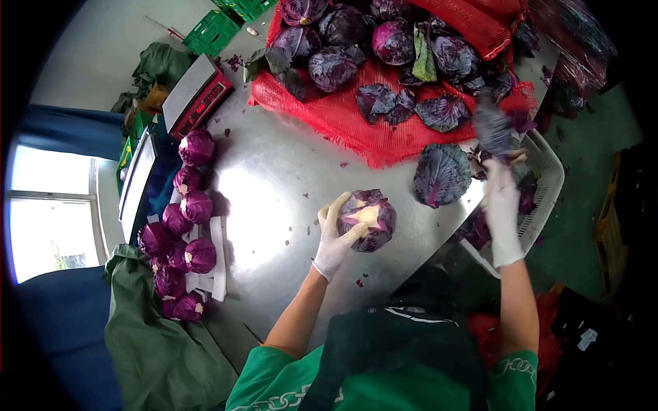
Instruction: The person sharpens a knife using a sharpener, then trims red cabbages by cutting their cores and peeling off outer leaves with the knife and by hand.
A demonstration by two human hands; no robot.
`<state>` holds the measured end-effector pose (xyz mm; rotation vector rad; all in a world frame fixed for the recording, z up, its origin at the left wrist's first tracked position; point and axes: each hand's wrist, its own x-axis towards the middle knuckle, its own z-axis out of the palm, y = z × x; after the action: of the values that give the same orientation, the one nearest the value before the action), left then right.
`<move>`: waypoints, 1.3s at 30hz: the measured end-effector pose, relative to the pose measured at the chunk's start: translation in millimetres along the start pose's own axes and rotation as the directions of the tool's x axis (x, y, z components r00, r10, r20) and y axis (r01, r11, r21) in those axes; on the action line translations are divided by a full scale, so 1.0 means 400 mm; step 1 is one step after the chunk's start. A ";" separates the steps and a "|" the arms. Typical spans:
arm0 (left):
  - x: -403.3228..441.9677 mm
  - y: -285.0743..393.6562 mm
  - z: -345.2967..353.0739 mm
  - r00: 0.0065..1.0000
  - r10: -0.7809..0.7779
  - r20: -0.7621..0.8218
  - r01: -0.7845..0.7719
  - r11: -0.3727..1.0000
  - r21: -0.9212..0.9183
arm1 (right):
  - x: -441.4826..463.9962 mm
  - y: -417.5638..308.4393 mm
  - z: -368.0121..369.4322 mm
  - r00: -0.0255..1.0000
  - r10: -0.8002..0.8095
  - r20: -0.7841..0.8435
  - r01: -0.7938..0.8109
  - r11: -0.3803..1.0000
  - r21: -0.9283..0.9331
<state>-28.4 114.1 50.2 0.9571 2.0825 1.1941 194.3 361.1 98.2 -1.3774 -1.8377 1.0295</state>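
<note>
My left hand [337, 236], in a white glove, is wrapped round a red cabbage [379, 234] just above the metal table. The cabbage's pale cut stem faces up, with dark purple leaves around it. My right hand [502, 205], gloved too, is over the white plastic basket [554, 175] at the table's right edge. Its fingers are smeared by motion, beside a blurred dark cabbage leaf [492, 127]; whether they grip it I cannot tell. Between my hands, a large loose outer leaf [442, 175] lies on the table.
A red mesh sack [384, 147] with several untrimmed cabbages [332, 68] spreads across the far side. Trimmed purple cabbages [197, 207] are grouped at the left, near a red scale [201, 103]. Green crates [211, 33] stand behind. Leaf scraps dot the metal table [267, 198].
</note>
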 end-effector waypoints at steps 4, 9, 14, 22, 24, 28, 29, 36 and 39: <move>0.033 0.068 -0.002 0.995 0.008 0.096 0.043 0.855 -0.517 | -0.177 -0.017 0.110 0.864 -0.352 0.361 0.418 0.900 -0.123; 0.060 0.071 -0.009 0.982 0.052 0.180 0.005 0.954 -0.300 | -0.188 -0.018 0.191 0.868 -0.355 0.347 0.344 0.934 0.094; 0.048 0.031 -0.012 0.985 0.046 0.168 -0.010 0.977 -0.211 | 0.005 0.006 0.182 0.884 0.323 0.339 -0.388 0.910 0.145; 0.080 0.063 -0.008 0.979 0.110 0.169 -0.077 0.978 -0.192 | -0.153 -0.058 0.204 0.686 -0.368 0.627 0.470 0.883 0.004; 0.086 0.061 -0.011 0.972 0.144 0.185 -0.117 0.982 -0.149 | -0.132 -0.052 0.211 0.671 -0.315 0.671 0.487 0.870 -0.078; 0.061 0.076 -0.021 0.955 0.218 0.199 -0.215 0.976 -0.039 | -0.018 0.144 0.245 0.764 -0.215 0.608 0.422 0.880 -0.219; 0.049 0.067 -0.017 0.963 0.194 0.188 -0.185 0.981 -0.065 | 0.002 0.129 0.240 0.791 -0.103 0.603 0.301 0.924 -0.237; -0.020 0.045 0.009 0.997 -0.054 -0.060 0.055 0.998 0.017 | -0.202 -0.037 0.206 0.813 -0.431 0.392 0.461 0.887 0.020; -0.015 0.034 0.032 0.996 -0.037 -0.086 0.034 0.999 -0.042 | -0.246 -0.064 0.195 0.786 -0.376 0.491 0.443 0.896 -0.022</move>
<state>-11.4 120.3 56.9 0.8604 2.1253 1.2748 143.3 245.3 78.4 -0.7548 -2.4729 1.0807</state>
